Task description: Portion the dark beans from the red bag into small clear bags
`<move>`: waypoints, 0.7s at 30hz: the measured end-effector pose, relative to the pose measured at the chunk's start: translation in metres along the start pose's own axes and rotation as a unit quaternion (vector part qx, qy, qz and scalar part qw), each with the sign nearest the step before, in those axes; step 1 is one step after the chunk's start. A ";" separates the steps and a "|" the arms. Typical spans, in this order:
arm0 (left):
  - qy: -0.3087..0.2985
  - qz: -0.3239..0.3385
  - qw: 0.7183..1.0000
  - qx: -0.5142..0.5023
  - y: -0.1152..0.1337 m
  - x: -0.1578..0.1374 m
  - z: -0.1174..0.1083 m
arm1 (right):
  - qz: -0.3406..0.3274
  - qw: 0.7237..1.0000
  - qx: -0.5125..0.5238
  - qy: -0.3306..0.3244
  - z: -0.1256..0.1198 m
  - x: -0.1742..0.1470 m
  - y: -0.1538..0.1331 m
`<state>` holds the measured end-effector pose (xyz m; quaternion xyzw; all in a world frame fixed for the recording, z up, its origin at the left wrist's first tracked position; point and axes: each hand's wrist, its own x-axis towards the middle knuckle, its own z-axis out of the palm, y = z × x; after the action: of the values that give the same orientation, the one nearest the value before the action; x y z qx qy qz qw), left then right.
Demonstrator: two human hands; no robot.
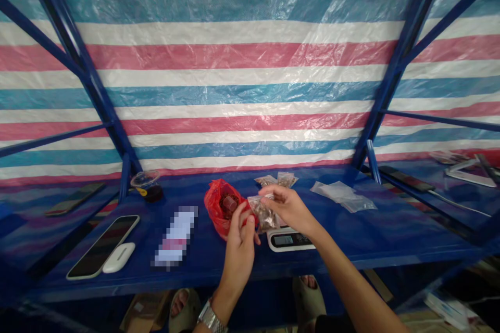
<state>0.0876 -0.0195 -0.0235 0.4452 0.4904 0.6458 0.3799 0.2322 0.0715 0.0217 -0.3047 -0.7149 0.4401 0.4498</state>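
My right hand (289, 207) pinches the top edge of a small clear zip bag (267, 217) with brownish dried bits inside. This bag hangs over the left part of a white digital scale (275, 244) with a lit display. Just left of it is my left hand (240, 242), its fingers apart and nothing visible in them. Its fingertips are close to a red plastic bag (213, 205), which lies open. Inside the red bag are dark reddish-brown bits (225, 202) and a small clear cup (230, 204). Whether the left fingers touch either bag, I cannot tell.
Behind my right hand lie filled zip bags (287, 179). Flat clear bags (344, 195) are at the right. Leftward are a blurred-out phone (175, 239), a dark-screened phone (105, 247), a white earbud case (119, 257) and a cup of dark liquid (151, 192). Blue posts (385, 83) flank the table.
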 end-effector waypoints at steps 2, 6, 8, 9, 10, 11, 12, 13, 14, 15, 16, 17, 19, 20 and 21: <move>-0.007 -0.046 0.998 -0.053 -0.004 0.001 0.007 | 0.010 1.000 0.015 -0.010 0.020 0.002 -0.005; 0.080 -0.101 0.976 -0.176 -0.013 0.004 0.014 | 0.033 0.999 -0.004 0.021 0.052 0.012 -0.003; 0.097 -0.121 0.956 -0.249 -0.014 0.006 0.014 | 0.043 0.998 -0.025 0.039 0.062 0.019 0.000; 0.095 -0.128 0.948 -0.274 -0.015 0.007 0.013 | 0.046 0.997 -0.037 0.045 0.067 0.023 0.002; 0.089 -0.135 0.943 -0.291 -0.015 0.009 0.013 | 0.050 0.996 -0.051 0.046 0.071 0.027 0.004; 0.085 -0.143 0.939 -0.303 -0.015 0.010 0.012 | 0.056 0.995 -0.065 0.043 0.074 0.031 0.006; 0.084 -0.150 0.935 -0.312 -0.014 0.010 0.011 | 0.064 0.994 -0.079 0.038 0.078 0.034 0.008; 0.088 -0.157 0.931 -0.319 -0.015 0.011 0.009 | 0.074 0.992 -0.092 0.033 0.081 0.038 0.010; 0.097 -0.162 0.927 -0.325 -0.015 0.012 0.008 | 0.082 0.991 -0.103 0.029 0.083 0.041 0.012; 0.104 -0.164 0.924 -0.330 -0.015 0.012 0.007 | 0.087 0.989 -0.113 0.027 0.085 0.044 0.014; 0.106 -0.165 0.922 -0.332 -0.015 0.012 0.005 | 0.089 0.988 -0.121 0.027 0.087 0.046 0.016; 0.105 -0.167 0.922 -0.334 -0.016 0.012 0.004 | 0.087 0.988 -0.127 0.028 0.089 0.048 0.017; 0.103 -0.173 0.920 -0.337 -0.016 0.013 0.002 | 0.077 0.987 -0.137 0.029 0.090 0.051 0.020; 0.106 -0.175 0.918 -0.339 -0.016 0.014 0.001 | 0.071 0.987 -0.139 0.030 0.090 0.052 0.021; 0.108 -0.177 0.916 -0.343 -0.016 0.014 0.000 | 0.067 0.987 -0.139 0.032 0.090 0.053 0.021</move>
<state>0.0838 -0.0026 -0.0363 0.1211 0.3481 0.7403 0.5622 0.1290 0.0928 0.0036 -0.4259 -0.7321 0.3557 0.3951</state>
